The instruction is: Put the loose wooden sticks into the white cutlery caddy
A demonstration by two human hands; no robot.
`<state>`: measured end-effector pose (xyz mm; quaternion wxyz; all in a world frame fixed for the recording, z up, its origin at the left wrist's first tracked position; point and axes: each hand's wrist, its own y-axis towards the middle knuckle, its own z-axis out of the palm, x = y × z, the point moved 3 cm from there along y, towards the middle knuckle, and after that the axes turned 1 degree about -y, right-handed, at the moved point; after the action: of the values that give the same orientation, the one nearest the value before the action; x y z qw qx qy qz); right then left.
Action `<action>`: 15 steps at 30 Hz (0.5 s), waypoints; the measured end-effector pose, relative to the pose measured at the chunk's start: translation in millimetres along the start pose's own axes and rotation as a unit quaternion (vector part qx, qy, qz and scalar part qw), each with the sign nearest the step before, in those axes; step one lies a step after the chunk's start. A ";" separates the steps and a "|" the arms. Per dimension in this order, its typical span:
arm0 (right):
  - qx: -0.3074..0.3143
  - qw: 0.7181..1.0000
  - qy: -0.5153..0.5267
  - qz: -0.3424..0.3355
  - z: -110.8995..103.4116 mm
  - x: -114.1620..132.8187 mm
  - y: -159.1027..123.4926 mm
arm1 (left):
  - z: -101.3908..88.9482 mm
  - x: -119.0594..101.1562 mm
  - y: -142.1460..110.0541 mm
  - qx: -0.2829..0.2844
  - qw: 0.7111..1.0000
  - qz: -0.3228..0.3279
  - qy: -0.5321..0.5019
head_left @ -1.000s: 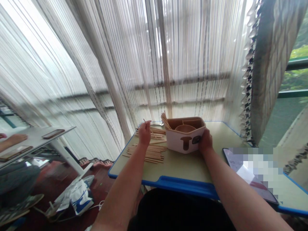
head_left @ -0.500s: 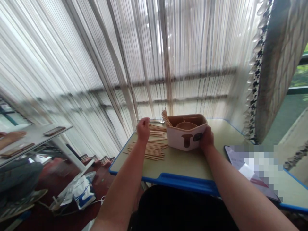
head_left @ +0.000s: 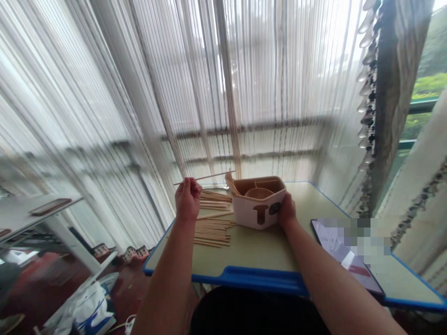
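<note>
My left hand (head_left: 187,199) pinches one thin wooden chopstick (head_left: 213,176), raised over the left side of the desk and pointing right. A white utensil caddy (head_left: 251,215) with a brown divided inside stands on the desk. My right hand (head_left: 287,210) is closed round its right side; those fingers are partly hidden. Several chopsticks (head_left: 232,185) lean upright in the caddy's left compartment. Beneath and beside my left hand lie a front row of loose chopsticks (head_left: 213,233) and a back group of sticks (head_left: 216,199). A shiny metal utensil (head_left: 217,188) lies behind them, partly covered.
The desk (head_left: 251,251) has a blue raised edge along my side. A tablet (head_left: 345,256) lies at the right. Sheer curtains (head_left: 167,93) hang just behind the desk. At the left stand another table (head_left: 66,200) and a white plastic bag (head_left: 92,302) on the floor.
The view has shifted slightly to the right. My left hand has drawn a little away from the caddy, and the chopstick in it now shows lengthwise. My right hand stays on the caddy.
</note>
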<state>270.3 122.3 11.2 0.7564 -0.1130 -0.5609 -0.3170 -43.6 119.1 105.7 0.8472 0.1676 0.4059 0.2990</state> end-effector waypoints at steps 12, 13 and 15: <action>-0.007 1.000 -0.023 -0.003 -2.6 -0.1 1.4 | 20.3 3.5 -37.3 0.094 0.882 0.238 0.396; -0.008 1.000 -0.024 -0.004 -2.4 1.4 0.4 | 21.7 4.1 -39.2 0.104 0.868 0.258 0.412; -0.005 1.000 -0.027 -0.011 -2.1 3.6 -0.5 | 24.4 6.2 -41.2 0.126 0.846 0.284 0.434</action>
<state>272.2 119.5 13.7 0.7366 -0.1189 -0.5811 -0.3248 -6.1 90.5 95.4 0.4342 0.2333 0.7013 0.5149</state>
